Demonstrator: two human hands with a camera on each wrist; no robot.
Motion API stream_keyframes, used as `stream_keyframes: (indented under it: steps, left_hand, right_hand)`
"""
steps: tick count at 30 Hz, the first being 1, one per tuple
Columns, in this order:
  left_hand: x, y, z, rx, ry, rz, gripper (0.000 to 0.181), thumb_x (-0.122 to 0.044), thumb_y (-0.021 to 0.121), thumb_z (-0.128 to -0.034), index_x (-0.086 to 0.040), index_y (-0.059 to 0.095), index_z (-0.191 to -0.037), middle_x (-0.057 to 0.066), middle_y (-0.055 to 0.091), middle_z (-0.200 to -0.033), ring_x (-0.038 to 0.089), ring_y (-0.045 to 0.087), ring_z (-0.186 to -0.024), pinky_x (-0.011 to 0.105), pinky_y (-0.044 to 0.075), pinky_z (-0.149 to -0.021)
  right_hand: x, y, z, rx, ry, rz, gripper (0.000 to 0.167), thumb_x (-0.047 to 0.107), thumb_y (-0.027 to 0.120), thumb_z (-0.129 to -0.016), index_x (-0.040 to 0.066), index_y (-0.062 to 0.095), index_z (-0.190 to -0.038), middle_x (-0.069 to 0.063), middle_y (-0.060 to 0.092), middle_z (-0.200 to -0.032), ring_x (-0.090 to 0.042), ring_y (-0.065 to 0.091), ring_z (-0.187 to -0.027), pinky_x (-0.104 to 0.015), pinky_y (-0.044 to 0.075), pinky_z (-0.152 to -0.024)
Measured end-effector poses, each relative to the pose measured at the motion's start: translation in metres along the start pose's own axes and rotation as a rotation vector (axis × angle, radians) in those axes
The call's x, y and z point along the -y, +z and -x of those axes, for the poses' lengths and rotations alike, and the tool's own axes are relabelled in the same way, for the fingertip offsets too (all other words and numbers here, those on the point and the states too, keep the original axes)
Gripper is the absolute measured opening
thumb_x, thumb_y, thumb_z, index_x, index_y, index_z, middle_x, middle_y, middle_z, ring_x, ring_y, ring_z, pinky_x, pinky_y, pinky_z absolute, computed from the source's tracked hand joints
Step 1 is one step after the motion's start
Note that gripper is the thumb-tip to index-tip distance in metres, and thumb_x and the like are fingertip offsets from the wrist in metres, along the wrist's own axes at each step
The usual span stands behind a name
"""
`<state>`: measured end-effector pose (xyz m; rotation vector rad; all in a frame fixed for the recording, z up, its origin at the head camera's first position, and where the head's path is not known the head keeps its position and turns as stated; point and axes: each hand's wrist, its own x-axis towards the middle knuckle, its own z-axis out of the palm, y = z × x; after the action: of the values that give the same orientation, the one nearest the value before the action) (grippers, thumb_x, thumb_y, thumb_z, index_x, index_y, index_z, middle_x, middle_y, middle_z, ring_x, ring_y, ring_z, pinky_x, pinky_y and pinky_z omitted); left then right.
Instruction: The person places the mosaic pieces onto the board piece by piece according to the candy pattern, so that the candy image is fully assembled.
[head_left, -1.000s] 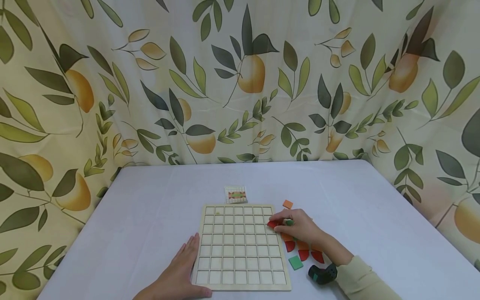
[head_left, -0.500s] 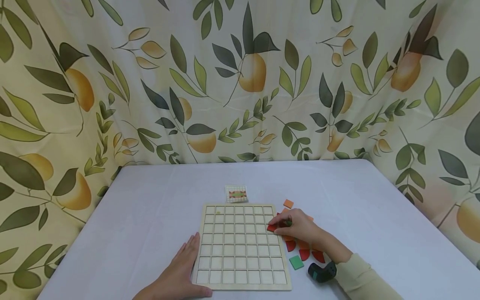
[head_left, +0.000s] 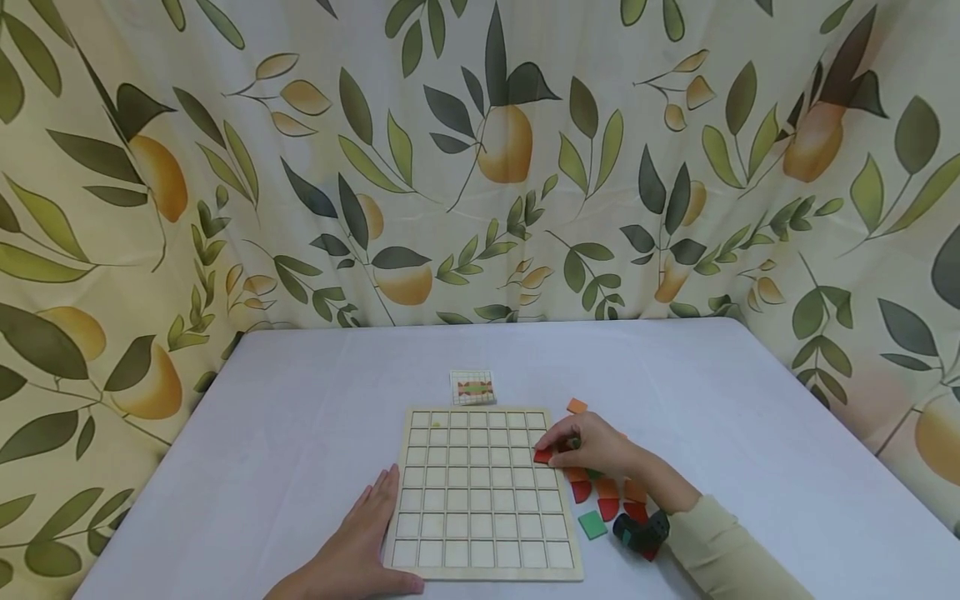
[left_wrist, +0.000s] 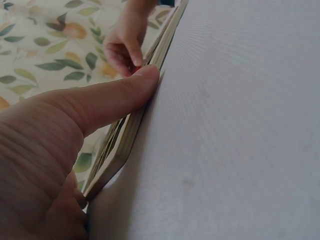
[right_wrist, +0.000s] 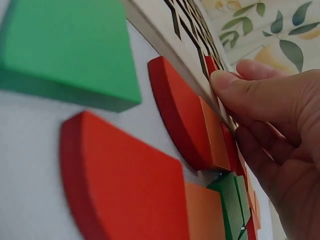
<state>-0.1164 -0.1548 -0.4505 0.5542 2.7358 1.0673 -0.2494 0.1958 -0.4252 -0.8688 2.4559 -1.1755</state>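
A pale wooden board (head_left: 487, 574) with a grid of square recesses lies flat on the table. My left hand (head_left: 352, 529) rests along its left side with straight fingers; the thumb (left_wrist: 117, 97) lies against the board's front edge in the left wrist view. At the far part of the right column, my right hand (head_left: 592, 442) pinches a small red tile (head_left: 543, 457) between thumb and fingertips. That tile is at a recess, mostly covered by the fingers in the right wrist view. Whether it sits fully inside cannot be told.
Right of the board lie loose tiles: red rounded ones (right_wrist: 125, 185), orange ones (head_left: 577, 407) and a green square (head_left: 592, 525). The right hand and its black wrist device (head_left: 641, 531) hide some. A small pattern card (head_left: 472, 388) lies beyond the board; a patterned curtain (head_left: 480, 167) hangs behind.
The red tile has shifted slightly nearer along the right column, into a recess. My right wrist has lifted a little, uncovering more tiles. The left hand stays in place.
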Motion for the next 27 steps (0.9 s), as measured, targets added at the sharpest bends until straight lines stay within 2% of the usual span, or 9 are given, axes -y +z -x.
stream_keyframes:
  steps: [4,11,17,22,27]
  left_hand:
    - [-0.001,-0.001,0.0,0.009,-0.02,0.004,0.132,-0.064,0.074,-0.0565,0.002,0.002,-0.146,0.016,0.006,-0.152,0.028,0.0,-0.138,0.007,-0.013,-0.097]
    - [-0.003,-0.002,0.0,0.02,-0.041,0.002,0.133,-0.066,0.073,-0.056,0.001,0.001,-0.146,0.015,0.006,-0.152,0.027,-0.001,-0.138,0.006,-0.014,-0.096]
    - [0.0,0.0,0.0,0.011,-0.02,0.002,0.134,-0.067,0.072,-0.056,0.001,-0.001,-0.146,0.016,0.005,-0.152,0.028,-0.001,-0.138,0.007,-0.014,-0.097]
    - [0.004,0.002,-0.001,0.002,0.0,-0.028,0.135,-0.069,0.07,-0.0554,0.002,-0.002,-0.145,0.016,0.004,-0.152,0.028,0.0,-0.138,0.009,-0.014,-0.098]
    - [0.004,0.002,-0.002,0.006,-0.013,-0.027,0.135,-0.069,0.071,-0.055,0.001,-0.001,-0.145,0.015,0.004,-0.152,0.028,0.0,-0.138,0.008,-0.014,-0.097]
  right_hand:
    - [0.0,-0.001,-0.002,0.015,-0.025,-0.001,0.021,0.008,0.071,-0.079,0.013,0.072,-0.1,0.006,0.067,-0.094,-0.019,0.055,-0.08,-0.026,0.049,-0.068]
    - [0.003,-0.001,-0.001,0.026,0.0,-0.012,0.02,0.003,0.07,-0.079,0.009,0.072,-0.099,0.001,0.067,-0.092,-0.017,0.052,-0.076,-0.024,0.046,-0.065]
    - [0.011,0.0,0.001,0.036,0.005,-0.007,0.021,-0.005,0.066,-0.08,0.0,0.07,-0.1,-0.008,0.067,-0.096,-0.03,0.052,-0.08,-0.026,0.046,-0.067]
    - [0.008,-0.002,0.001,0.047,0.016,-0.058,0.022,-0.002,0.067,-0.08,0.004,0.071,-0.101,-0.004,0.067,-0.098,-0.028,0.05,-0.083,-0.025,0.044,-0.068]
    - [0.001,-0.002,0.0,0.053,0.018,-0.093,0.022,0.003,0.069,-0.08,0.008,0.072,-0.101,-0.001,0.067,-0.096,-0.023,0.051,-0.08,-0.025,0.045,-0.066]
